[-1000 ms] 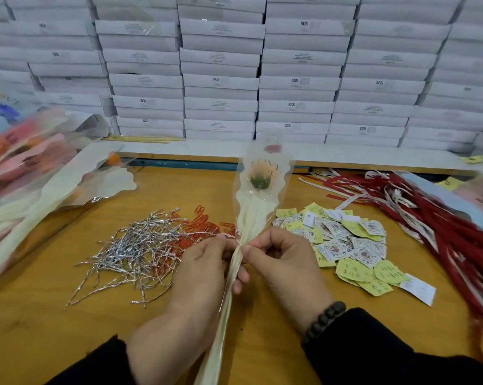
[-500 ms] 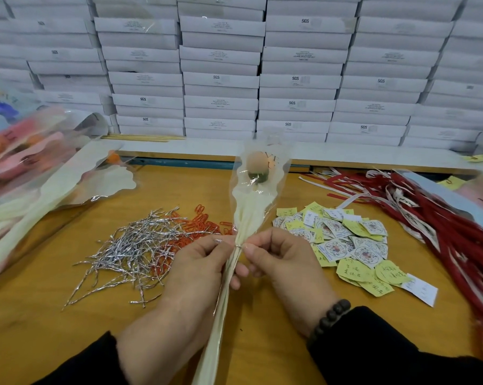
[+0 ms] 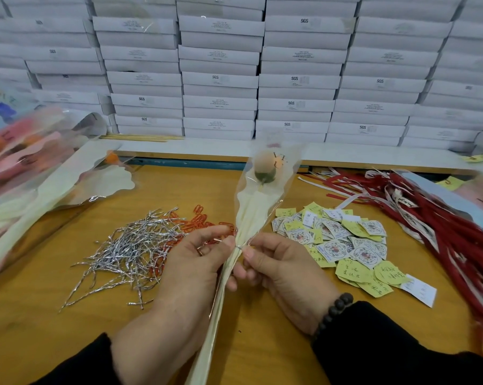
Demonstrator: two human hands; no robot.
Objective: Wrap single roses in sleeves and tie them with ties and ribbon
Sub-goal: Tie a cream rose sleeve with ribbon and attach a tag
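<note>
Head view: above the wooden tabletop's (image 3: 26,315) near edge, the left hand (image 3: 195,262) and right hand (image 3: 279,270) pinch a thin silver twist tie (image 3: 239,247) around the gathered neck of a clear-and-cream plastic sleeve (image 3: 251,215) holding a peach rose (image 3: 265,168). Loose silver ties (image 3: 129,251) lie left, red ribbons (image 3: 443,232) by the right edge.

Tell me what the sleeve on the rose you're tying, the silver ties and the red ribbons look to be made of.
Sleeve: thin clear plastic film with a cream printed lower part, judging by its glare and see-through top. Silver ties: probably wire in metallic foil; they glint and hold kinks. Red ribbons: flat narrow strips, seemingly plastic or satin; finish unclear. Both the left hand and the right hand pinch the sleeve.
</note>
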